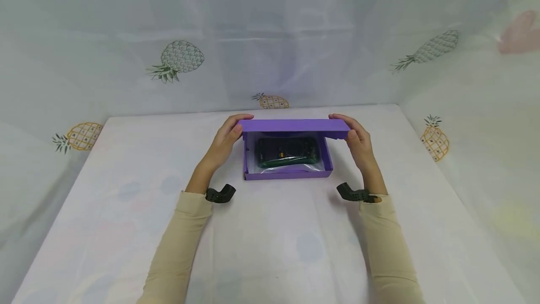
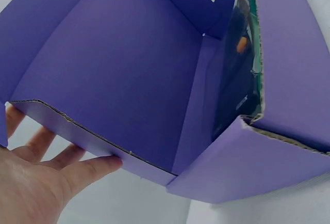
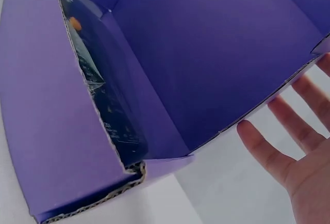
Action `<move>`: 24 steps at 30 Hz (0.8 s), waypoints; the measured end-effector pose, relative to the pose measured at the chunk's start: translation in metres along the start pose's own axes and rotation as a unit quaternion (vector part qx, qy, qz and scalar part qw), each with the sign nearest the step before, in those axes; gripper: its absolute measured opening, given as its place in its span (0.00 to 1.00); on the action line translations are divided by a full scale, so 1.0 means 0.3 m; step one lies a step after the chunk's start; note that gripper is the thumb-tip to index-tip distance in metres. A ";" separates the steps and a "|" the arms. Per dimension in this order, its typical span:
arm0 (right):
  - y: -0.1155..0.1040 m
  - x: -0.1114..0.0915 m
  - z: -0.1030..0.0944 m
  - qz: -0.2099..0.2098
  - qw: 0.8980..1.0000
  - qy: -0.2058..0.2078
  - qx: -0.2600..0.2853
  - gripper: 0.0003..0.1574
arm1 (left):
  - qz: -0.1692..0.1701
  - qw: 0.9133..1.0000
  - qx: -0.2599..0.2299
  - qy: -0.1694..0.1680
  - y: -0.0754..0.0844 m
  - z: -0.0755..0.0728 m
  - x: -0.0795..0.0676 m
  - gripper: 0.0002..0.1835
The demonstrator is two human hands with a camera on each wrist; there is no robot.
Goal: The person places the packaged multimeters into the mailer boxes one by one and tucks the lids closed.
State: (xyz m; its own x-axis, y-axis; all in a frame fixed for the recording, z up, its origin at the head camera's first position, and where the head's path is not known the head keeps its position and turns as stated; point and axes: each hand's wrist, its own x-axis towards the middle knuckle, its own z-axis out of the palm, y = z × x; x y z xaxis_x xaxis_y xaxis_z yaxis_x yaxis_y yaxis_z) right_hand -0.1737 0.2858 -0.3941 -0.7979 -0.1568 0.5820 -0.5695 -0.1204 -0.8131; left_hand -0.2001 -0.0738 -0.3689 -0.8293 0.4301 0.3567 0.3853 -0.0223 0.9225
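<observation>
A purple cardboard box [image 1: 288, 175] stands on the table with its hinged lid [image 1: 295, 125] partly raised and tilted over the back. Inside lies a dark, flat item [image 1: 291, 149] with a green edge and a small orange mark, in clear plastic. My left hand [image 1: 225, 139] touches the lid's left side; in the left wrist view its thumb and fingers [image 2: 93, 171] lie along the outside of the side flap. On the opposite side, my right hand [image 1: 357, 140] rests its fairly straight fingers [image 3: 265, 149] against the lid's outer flap. Some fingertips are hidden behind the cardboard.
A white cloth with faint coloured spots covers the table [image 1: 270, 247]. Pale sheets with printed pineapples [image 1: 182, 57] hang behind and at both sides. Each wrist wears a black camera mount [image 1: 221, 194], in front of the box.
</observation>
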 end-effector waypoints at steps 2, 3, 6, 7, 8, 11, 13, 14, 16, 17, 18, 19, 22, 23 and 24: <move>-0.002 0.000 0.001 0.006 1.000 -0.003 -0.006 0.45 | 0.006 1.000 0.002 0.003 -0.003 -0.003 -0.004 0.45; -0.003 0.000 0.002 0.008 1.000 -0.005 -0.004 0.45 | 0.008 1.000 0.001 0.005 -0.006 -0.005 -0.006 0.44; -0.006 -0.007 0.001 0.015 1.000 -0.005 -0.001 0.45 | 0.016 1.000 0.001 0.010 -0.016 -0.009 -0.008 0.43; -0.007 -0.010 0.000 0.017 1.000 -0.005 -0.001 0.45 | 0.018 1.000 0.002 0.010 -0.019 -0.010 -0.009 0.42; -0.008 -0.012 -0.001 0.019 1.000 -0.006 -0.002 0.45 | 0.022 1.000 0.004 0.011 -0.021 -0.011 -0.009 0.42; -0.006 -0.022 -0.004 0.025 1.000 -0.006 -0.004 0.44 | 0.029 0.999 0.009 0.012 -0.027 -0.010 -0.011 0.43; -0.005 -0.027 -0.006 0.029 1.000 -0.010 -0.003 0.44 | 0.032 0.999 0.010 0.014 -0.029 -0.008 -0.013 0.44; -0.005 -0.029 -0.006 0.031 0.999 -0.011 -0.004 0.44 | 0.032 0.999 0.011 0.015 -0.029 -0.007 -0.013 0.45; -0.006 -0.032 -0.008 0.034 0.999 -0.015 -0.003 0.43 | 0.031 0.999 0.008 0.016 -0.029 -0.004 -0.015 0.47; -0.007 -0.034 -0.008 0.036 0.999 -0.017 -0.002 0.43 | 0.029 0.999 0.006 0.017 -0.029 -0.003 -0.017 0.47; -0.008 -0.035 -0.009 0.036 0.999 -0.020 -0.001 0.43 | 0.028 0.999 0.007 0.018 -0.029 -0.003 -0.018 0.47; -0.008 -0.036 -0.009 0.036 0.999 -0.022 0.001 0.42 | 0.027 0.999 0.006 0.018 -0.030 -0.002 -0.020 0.48; -0.008 -0.040 -0.009 0.030 0.999 -0.031 0.009 0.43 | 0.030 0.999 0.001 0.018 -0.033 -0.001 -0.026 0.48; -0.007 -0.040 -0.008 0.027 0.999 -0.034 0.012 0.43 | 0.031 0.999 0.002 0.018 -0.034 -0.002 -0.028 0.47; -0.006 -0.041 -0.008 0.024 0.999 -0.037 0.015 0.43 | 0.034 0.999 0.003 0.018 -0.036 -0.003 -0.029 0.47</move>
State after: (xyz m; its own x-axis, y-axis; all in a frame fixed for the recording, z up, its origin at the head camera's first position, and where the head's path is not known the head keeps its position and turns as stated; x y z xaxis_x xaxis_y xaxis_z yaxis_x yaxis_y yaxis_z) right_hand -0.1633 0.2903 -0.3998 -0.8074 -0.2345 0.5415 -0.5233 -0.1393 -0.8407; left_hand -0.1972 -0.0780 -0.3818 -0.8146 0.3957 0.4240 0.4441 -0.0447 0.8949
